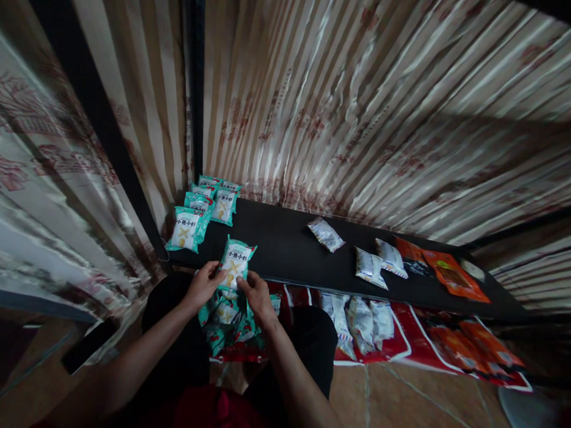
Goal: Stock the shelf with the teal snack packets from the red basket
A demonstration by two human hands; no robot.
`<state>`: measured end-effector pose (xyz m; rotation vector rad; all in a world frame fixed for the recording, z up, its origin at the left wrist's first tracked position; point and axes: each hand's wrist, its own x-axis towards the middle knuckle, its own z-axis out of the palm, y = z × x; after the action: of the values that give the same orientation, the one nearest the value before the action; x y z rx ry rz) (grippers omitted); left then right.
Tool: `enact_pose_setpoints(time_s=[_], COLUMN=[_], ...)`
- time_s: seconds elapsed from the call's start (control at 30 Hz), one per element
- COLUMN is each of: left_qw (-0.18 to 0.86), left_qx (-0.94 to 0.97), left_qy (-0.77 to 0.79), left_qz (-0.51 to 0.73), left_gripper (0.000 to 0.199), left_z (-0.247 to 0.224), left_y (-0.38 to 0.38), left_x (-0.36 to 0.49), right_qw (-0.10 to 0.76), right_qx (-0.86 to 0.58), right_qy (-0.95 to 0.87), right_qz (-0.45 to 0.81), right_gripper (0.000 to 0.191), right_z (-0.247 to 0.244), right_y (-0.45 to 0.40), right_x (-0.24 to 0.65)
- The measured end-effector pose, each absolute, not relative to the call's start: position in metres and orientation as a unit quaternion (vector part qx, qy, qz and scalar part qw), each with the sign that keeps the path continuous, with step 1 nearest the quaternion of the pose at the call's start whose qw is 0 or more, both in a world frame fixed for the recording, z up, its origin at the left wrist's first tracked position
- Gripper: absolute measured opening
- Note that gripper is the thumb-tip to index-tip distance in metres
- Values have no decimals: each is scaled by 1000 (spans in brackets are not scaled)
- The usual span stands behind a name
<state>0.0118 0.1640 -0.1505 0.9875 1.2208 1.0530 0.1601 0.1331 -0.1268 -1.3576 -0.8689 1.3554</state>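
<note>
Between my left hand (pixel 205 285) and my right hand (pixel 257 296) is a teal-and-white snack bag (pixel 237 262), held upright by its two sides at the front edge of the black shelf (pixel 275 239). Both hands have their fingers closed on it. Similar teal bags stand in two rows at the shelf's left end, the nearest one a front bag (pixel 184 230) facing me. Below my hands, between my knees, lies a heap of more teal snack bags (pixel 225 315), partly hidden by my hands and the held bag.
On the shelf lie a silver bag (pixel 326 234), two more silver bags to its right, and orange bags (pixel 453 272) at the right. Below, a red sheet (pixel 402 348) bears silver and orange packs. Pleated curtains (pixel 290 100) hang behind; a dark post (pixel 193 84) stands left.
</note>
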Motion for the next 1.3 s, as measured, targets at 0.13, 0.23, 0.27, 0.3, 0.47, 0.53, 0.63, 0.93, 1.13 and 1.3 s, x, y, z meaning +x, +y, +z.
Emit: enact_pose_setpoints(time_s=[0.13, 0.23, 0.27, 0.3, 0.47, 0.53, 0.63, 0.93, 1.13, 1.3], left_qw=[522, 460, 439, 419, 332, 316, 296, 249, 224, 225], left_qx=[458, 493, 508, 522, 568, 568, 575, 618, 630, 648], left_qy=[560, 586, 592, 597, 614, 615, 616, 602, 599, 590], left_qz=[452, 449, 446, 442, 437, 447, 449, 440, 440, 426], left_gripper=[35, 30, 29, 28, 25, 23, 22, 28, 38, 43], left_z=[-156, -155, -153, -152, -146, -146, -147, -150, -157, -159], left_y=[180, 190, 193, 196, 207, 212, 218, 225, 228, 232], left_x=[10, 10, 10, 11, 12, 13, 13, 17, 21, 22], right_qw=[501, 494, 492, 490, 494, 493, 491, 510, 521, 519], right_qx=[-556, -563, -565, -566, -566, -572, -582, -584, -581, -594], right_qy=[-370, -391, -400, -407, -429, -433, -439, -423, -423, -426], right_qz=[550, 534, 528, 523, 502, 492, 478, 468, 460, 443], right_gripper=[31, 29, 28, 28, 25, 24, 25, 25, 27, 28], right_z=[-127, -131, -133, -135, -144, -147, -150, -159, -170, -173], right_y=[149, 163, 167, 172, 194, 202, 213, 242, 259, 272], right_x=[158, 158, 158, 159, 157, 156, 154, 151, 148, 146])
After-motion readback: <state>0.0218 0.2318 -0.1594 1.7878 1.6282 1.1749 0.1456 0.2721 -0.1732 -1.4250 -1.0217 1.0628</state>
